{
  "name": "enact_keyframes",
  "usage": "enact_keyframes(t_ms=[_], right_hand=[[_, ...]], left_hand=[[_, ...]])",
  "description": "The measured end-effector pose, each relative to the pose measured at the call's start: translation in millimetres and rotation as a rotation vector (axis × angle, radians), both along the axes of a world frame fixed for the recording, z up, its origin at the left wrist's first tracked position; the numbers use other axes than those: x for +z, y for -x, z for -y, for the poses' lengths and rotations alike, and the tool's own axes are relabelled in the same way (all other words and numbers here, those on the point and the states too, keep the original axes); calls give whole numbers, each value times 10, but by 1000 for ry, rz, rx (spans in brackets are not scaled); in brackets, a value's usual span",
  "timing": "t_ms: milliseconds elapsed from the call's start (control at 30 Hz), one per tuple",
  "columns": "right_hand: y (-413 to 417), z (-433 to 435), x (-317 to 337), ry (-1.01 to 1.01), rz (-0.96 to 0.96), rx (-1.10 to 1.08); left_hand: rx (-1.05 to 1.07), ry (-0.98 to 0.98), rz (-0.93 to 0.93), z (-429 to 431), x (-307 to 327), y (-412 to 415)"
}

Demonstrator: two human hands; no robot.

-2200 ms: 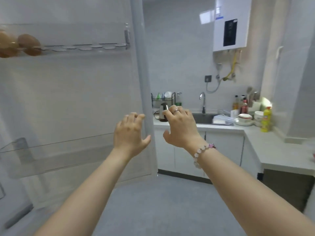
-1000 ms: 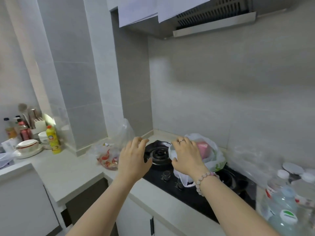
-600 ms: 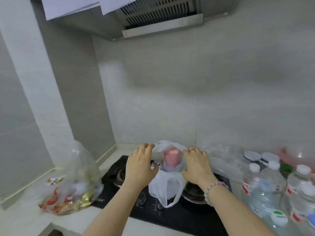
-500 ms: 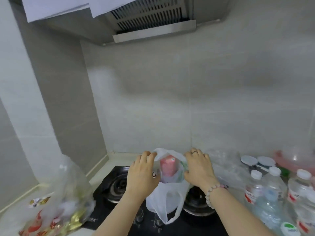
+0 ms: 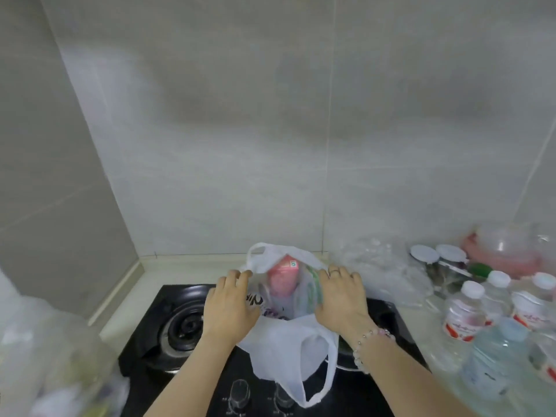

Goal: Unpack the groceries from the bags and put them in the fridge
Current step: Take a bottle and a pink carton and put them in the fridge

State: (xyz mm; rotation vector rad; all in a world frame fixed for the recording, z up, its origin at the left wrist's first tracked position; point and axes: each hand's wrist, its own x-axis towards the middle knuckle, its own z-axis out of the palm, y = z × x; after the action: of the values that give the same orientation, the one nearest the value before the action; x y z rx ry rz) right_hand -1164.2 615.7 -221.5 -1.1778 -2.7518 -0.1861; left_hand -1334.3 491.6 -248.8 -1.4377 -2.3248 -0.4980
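A white plastic grocery bag [image 5: 288, 350] stands on the black gas stove [image 5: 150, 347], its mouth spread apart. Inside it I see a pink carton [image 5: 282, 278] standing upright and a green-printed packet [image 5: 313, 288] to its right. My left hand [image 5: 231, 305] holds the bag's left rim. My right hand [image 5: 340, 296], with a ring and a bead bracelet, curls over the right rim. The bag's near handle loop hangs down over the stove knobs [image 5: 240, 395]. The fridge is out of view.
A clear bag of packets [image 5: 60, 371] sits on the counter at the left. Right of the stove lie crumpled clear plastic [image 5: 382, 266], several water bottles [image 5: 469, 314], white-lidded jars [image 5: 424, 254] and a pink bag [image 5: 505, 254]. The tiled wall stands close behind.
I have turned from the open fridge door to the stove counter. Both hands came down onto the white bag and pulled its mouth apart, showing the pink carton.
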Motion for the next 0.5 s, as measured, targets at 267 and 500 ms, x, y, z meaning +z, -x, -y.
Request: enact_keyframes(t_ms=[267,500], right_hand=[[-69,-318,-166,54,56,-153],[415,-418,-280,113,-13,-76]], left_hand=[[-95,136,43,-287,-315,10],[-44,155,158,-362,-326,220]])
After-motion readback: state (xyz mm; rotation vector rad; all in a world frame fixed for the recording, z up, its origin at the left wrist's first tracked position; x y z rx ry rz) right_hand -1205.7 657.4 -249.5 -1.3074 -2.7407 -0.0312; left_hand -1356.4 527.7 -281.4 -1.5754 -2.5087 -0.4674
